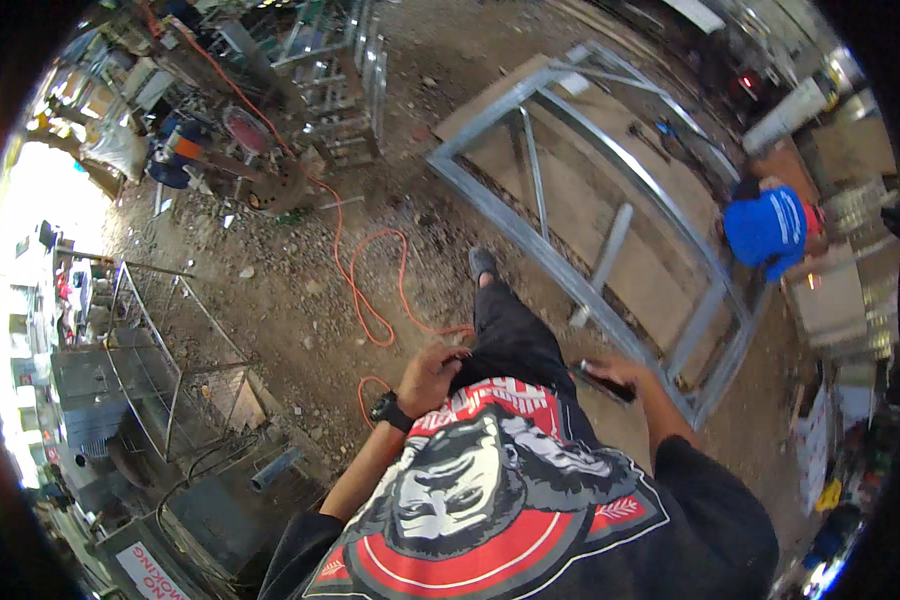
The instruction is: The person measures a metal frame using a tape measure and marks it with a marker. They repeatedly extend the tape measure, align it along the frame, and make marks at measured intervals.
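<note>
Cord (pixel 450 331), thin and orange, loops over brown stony ground (pixel 290 260). Black wristwatch (pixel 394 412) on my left wrist. My left hand (pixel 430 380): fingers curled beside my black trousers (pixel 518 340); cannot tell whether they grip anything. My right hand (pixel 625 374) grasps a slim dark object (pixel 605 383), kind unclear, by my right thigh. Beyond, silvery metal frame (pixel 530 240) lies flat; far right, person in blue shirt (pixel 765 228).

A head-worn fisheye looks down toward ground (pixel 285 290).
</note>
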Motion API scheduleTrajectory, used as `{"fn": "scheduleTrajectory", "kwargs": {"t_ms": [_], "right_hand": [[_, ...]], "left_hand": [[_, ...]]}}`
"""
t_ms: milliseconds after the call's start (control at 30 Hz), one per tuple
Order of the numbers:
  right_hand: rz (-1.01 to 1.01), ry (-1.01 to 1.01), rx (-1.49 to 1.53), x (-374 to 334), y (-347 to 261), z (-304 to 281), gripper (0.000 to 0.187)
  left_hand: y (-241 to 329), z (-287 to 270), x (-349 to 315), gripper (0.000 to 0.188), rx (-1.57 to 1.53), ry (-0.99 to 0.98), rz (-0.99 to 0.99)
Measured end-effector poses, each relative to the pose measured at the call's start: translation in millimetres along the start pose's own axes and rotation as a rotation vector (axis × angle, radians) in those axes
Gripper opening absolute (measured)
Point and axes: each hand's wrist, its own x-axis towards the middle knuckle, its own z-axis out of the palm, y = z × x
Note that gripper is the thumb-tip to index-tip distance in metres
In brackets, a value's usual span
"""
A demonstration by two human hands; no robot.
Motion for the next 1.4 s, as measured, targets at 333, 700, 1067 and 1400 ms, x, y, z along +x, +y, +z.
{"fn": "scheduleTrajectory", "kwargs": {"t_ms": [333, 700, 1067, 1400], "right_hand": [[0.326, -0.393, 0.856, 151, -167, -87, 0.048], [0.203, 0.116, 0.903, 267, -234, -181, 0.033], [0.132, 0.679, 0.331, 374, -306, -211, 0.022], [-0.248, 0.42, 0.68, 383, -611, -347, 0.027]], "left_hand": [[-31, -77, 174, 0.029, 0.014, -0.033, -0.134], [0, -170, 371, 0.029, 0.197, -0.142, -0.058], [-13, -258, 532, 0.03, 0.064, -0.257, -0.108], [-27, -424, 673, 0.022, -0.041, -0.389, 0.11]]}}
